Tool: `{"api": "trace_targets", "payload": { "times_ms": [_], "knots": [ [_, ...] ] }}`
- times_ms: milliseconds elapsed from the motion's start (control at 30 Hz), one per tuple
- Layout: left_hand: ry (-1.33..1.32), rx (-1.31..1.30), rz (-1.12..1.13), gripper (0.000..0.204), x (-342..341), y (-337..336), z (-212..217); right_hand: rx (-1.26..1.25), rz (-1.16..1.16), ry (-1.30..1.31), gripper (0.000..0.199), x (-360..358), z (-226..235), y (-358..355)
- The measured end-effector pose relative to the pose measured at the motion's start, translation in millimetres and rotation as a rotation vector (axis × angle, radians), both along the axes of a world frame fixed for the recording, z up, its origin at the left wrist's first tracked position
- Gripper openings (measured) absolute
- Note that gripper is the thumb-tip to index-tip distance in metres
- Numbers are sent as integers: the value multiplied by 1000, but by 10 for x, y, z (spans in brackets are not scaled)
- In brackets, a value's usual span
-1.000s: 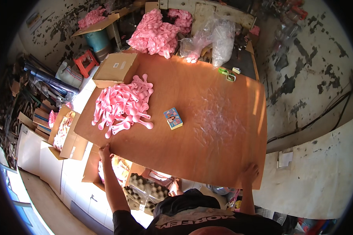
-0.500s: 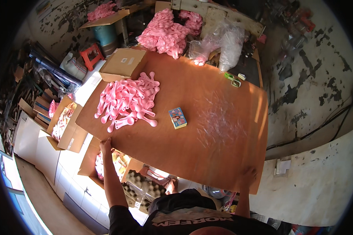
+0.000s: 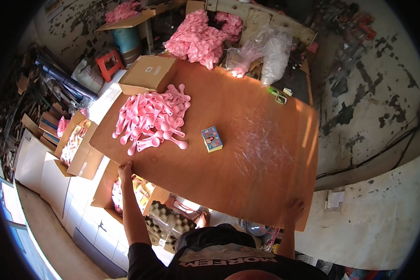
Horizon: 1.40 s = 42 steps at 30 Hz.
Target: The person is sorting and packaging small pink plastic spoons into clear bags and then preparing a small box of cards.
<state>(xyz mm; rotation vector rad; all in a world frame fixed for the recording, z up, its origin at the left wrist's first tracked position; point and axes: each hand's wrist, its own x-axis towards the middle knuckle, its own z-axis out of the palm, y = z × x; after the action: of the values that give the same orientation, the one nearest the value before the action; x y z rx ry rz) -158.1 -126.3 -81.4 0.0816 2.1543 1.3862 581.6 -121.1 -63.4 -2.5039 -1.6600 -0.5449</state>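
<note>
My left hand (image 3: 125, 171) grips the near-left edge of a brown tabletop (image 3: 186, 179), its fingers closed around the rim. Near the right corner, my right hand (image 3: 294, 211) rests on the board with the fingers curled in; nothing shows in them. A heap of pink plastic scoops (image 3: 149, 116) lies beyond my left hand. Mid-table sits a small blue and yellow box (image 3: 212, 139) with a picture on top. Thin clear plastic strips (image 3: 263, 147) are scattered to its right, nearer my right hand. Green-handled scissors (image 3: 278, 96) lie toward the far right edge.
A closed cardboard box (image 3: 148, 74) stands at the table's far left. Behind are bulging bags of pink scoops (image 3: 198, 39) and clear plastic bags (image 3: 276, 53). Open cartons (image 3: 81, 144) stand left of the table, near a red stool (image 3: 109, 64). An egg-tray stack (image 3: 170, 221) is below the edge.
Both hands keep their places at the table. The whole view has shifted very slightly; nothing on the table has visibly moved.
</note>
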Motion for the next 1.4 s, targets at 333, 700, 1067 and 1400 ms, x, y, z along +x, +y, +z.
{"api": "trace_targets", "payload": {
  "times_ms": [333,700,1067,1400],
  "knots": [
    [23,-9,15,43,-22,-14,4,-172,-84,205,44,-90,147,13],
    [-6,84,-10,47,-5,-46,-76,-11,70,65,34,-139,197,-48],
    [233,254,33,70,606,-809,-402,-68,10,174,36,18,-39,21],
    [180,-153,-506,32,2429,-3405,-1074,-316,33,203,52,86,88,34]
  ]
}}
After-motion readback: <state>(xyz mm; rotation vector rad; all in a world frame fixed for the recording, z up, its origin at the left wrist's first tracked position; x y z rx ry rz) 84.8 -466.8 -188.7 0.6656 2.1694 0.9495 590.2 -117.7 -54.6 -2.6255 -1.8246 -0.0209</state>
